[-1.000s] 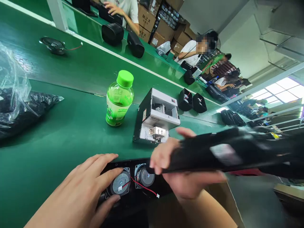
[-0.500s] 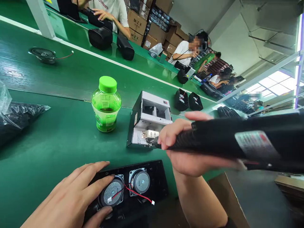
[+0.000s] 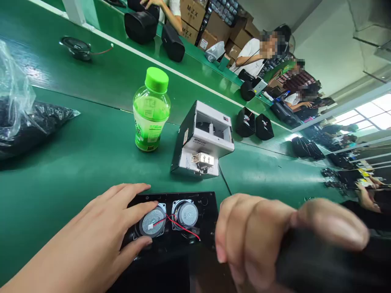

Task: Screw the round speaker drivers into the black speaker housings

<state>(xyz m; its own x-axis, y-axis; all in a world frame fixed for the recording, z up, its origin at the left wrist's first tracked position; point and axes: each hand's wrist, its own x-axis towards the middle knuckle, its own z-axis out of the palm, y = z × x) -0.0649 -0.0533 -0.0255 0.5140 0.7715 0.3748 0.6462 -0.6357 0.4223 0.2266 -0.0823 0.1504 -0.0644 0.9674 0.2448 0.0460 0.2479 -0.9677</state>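
Note:
My left hand (image 3: 106,221) has its thumb and index finger around the rim of a round grey speaker driver (image 3: 154,221), the left one of two. Both lie magnet side up in a long black speaker panel (image 3: 207,203). Beside it sits the second speaker driver (image 3: 187,214); thin red and black wires run between them. My right hand (image 3: 256,232), close to the camera, is closed around a black electric screwdriver (image 3: 317,256), blurred, its tip hidden. Beyond the panel stands a white and black screw feeder (image 3: 210,140).
A green-capped bottle (image 3: 151,112) stands left of the feeder. At the left lies a clear bag of black parts (image 3: 33,118); behind it is a loose speaker (image 3: 76,47). Open black housings (image 3: 246,122) stand farther right. Several people work across the bench.
My right hand has moved from the screw feeder toward me, lower and to the right, with the electric screwdriver. My left hand keeps its hold on the speaker driver. The camera view has shifted.

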